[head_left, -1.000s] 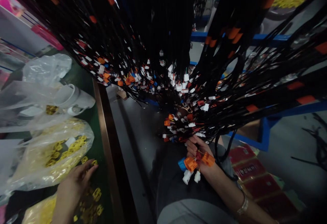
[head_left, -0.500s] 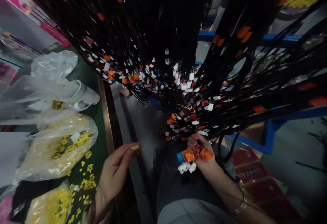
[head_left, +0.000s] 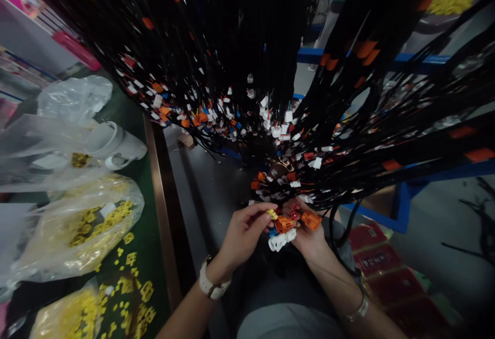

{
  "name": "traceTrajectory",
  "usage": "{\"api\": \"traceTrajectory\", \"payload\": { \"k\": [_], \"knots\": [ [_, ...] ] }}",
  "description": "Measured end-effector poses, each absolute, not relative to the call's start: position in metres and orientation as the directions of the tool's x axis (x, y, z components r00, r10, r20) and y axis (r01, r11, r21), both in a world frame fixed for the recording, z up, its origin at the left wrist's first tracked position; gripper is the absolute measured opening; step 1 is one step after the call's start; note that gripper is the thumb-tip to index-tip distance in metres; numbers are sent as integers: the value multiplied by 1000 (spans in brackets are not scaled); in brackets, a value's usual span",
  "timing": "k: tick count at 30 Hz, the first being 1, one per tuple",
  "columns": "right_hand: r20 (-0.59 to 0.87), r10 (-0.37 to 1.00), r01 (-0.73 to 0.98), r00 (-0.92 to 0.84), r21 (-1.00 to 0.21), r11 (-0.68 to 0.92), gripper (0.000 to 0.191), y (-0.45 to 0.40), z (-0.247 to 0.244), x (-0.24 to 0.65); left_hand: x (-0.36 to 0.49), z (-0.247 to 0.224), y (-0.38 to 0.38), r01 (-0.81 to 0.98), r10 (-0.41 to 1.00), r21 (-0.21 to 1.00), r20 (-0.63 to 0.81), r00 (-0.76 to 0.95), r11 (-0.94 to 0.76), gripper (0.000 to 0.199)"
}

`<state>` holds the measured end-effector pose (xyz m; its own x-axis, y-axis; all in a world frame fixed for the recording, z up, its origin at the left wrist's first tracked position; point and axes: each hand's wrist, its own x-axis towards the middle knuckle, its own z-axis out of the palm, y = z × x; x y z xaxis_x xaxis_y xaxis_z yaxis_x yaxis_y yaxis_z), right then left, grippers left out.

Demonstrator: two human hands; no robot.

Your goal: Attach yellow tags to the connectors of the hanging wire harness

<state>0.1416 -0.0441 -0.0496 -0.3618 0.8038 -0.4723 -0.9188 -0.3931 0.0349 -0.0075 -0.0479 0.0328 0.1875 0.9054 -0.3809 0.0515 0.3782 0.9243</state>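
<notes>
Between thumb and forefinger my left hand (head_left: pixel 243 233) pinches a small yellow plastic clip (head_left: pixel 272 214). The clip is right at an orange connector (head_left: pixel 284 224); whether they touch I cannot tell. My right hand (head_left: pixel 309 238) is closed around the wire ends of a cable bundle, and its fingers are partly hidden behind the connectors. From that hand stick out a second orange connector (head_left: pixel 310 220), white connectors (head_left: pixel 281 241), a blue connector (head_left: pixel 273 231) and a small red piece (head_left: pixel 295 211). Black cables (head_left: pixel 332 174) with many connector ends hang just beyond both hands.
On the green table (head_left: pixel 135 189) at left lie clear bags of yellow clips (head_left: pixel 87 225), loose yellow clips (head_left: pixel 131 259) and a white cup (head_left: pixel 124 145). A blue metal frame (head_left: pixel 404 207) stands at right, above red packaging (head_left: pixel 381 261) on the floor. Someone stands at the back.
My left hand has moved right from the table edge, bringing the yellow clip up to the orange connector. My right hand has stayed nearly in place with the connectors.
</notes>
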Motion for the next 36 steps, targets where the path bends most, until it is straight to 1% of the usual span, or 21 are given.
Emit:
{"api": "traceTrajectory", "payload": {
  "k": [3,6,8,14,20,22,26,31,36],
  "knots": [
    [-516,768,-913,-378,70,-402,17,-42,-50,143,-9,31,-47,7,912,921,-386,139,389,26],
    [-569,724,-912,-389,128,-389,15,-39,-45,144,-12,28,-48,58,914,925,-380,140,375,17],
    [-594,705,-913,-388,145,-381,15,-37,-41,143,-14,25,-49,99,920,930,-366,142,355,16],
    [-604,729,-930,-323,62,-362,18,-31,-38,142,-14,20,-49,150,946,945,-308,100,292,15],
    [-615,728,-935,-303,44,-352,17,-34,-41,144,-11,22,-53,179,940,928,-339,40,327,15],
    [-581,751,-930,-312,27,-366,17,-36,-42,144,-9,21,-55,221,953,933,-301,39,285,13],
    [-486,827,-942,-283,-23,-336,21,-40,-43,141,-4,18,-58,301,987,943,-158,39,139,7],
    [-456,851,-953,-262,-18,-303,23,-43,-41,139,1,18,-62,264,991,957,-132,33,119,6],
    [-448,863,-949,-234,-89,-304,28,-43,-39,138,4,18,-64,217,994,972,-104,33,95,7]
  ]
}}
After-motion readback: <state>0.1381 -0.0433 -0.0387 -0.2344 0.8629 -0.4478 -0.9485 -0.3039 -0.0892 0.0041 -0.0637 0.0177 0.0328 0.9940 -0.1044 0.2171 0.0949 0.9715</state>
